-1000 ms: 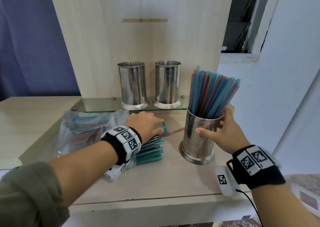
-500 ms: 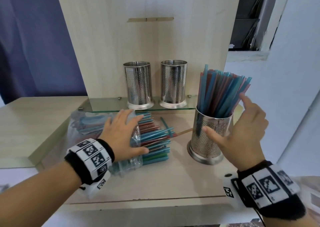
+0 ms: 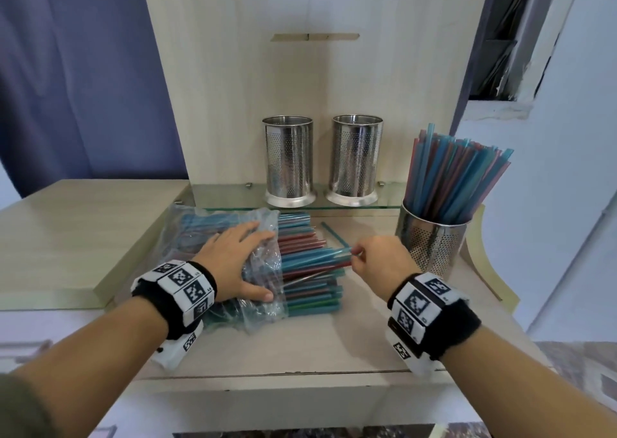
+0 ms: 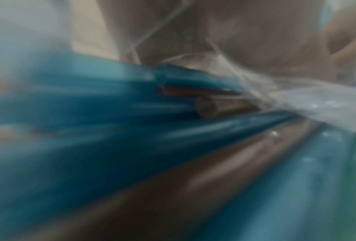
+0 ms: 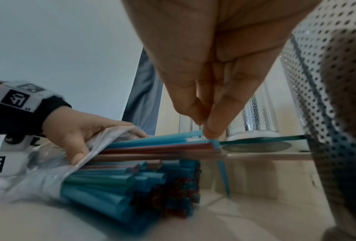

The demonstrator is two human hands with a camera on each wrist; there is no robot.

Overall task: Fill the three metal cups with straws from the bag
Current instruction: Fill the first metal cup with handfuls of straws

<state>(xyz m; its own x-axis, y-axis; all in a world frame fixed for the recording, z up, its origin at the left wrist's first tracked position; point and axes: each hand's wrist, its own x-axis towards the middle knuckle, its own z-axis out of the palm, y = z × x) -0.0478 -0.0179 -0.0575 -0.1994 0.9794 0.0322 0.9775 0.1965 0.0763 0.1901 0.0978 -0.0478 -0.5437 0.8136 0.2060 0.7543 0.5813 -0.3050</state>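
L hand point(image 3: 233, 264) flat, fingers spread, pressing bag point(image 3: 213, 234). R hand point(image 3: 380, 260) pinching tip of blue straw point(image 3: 314, 256); 2 cups point(image 3: 288, 160) empty.

The straws point(image 3: 309, 264) spilling from the clear plastic bag point(image 3: 263, 270) are mostly blue and teal, with dark red ones and a few green among them; the bundle point(image 3: 457, 177) standing in the right metal cup point(image 3: 430, 244) mixes the same blue, teal and red. All three cups are shiny silver steel punched with a fine dot pattern. Both wristbands point(image 3: 180, 290) are black with white panels bearing black square codes. The cabinet back panel point(image 3: 310, 80) is pale wood grain, the curtain point(image 3: 83, 70) dark blue
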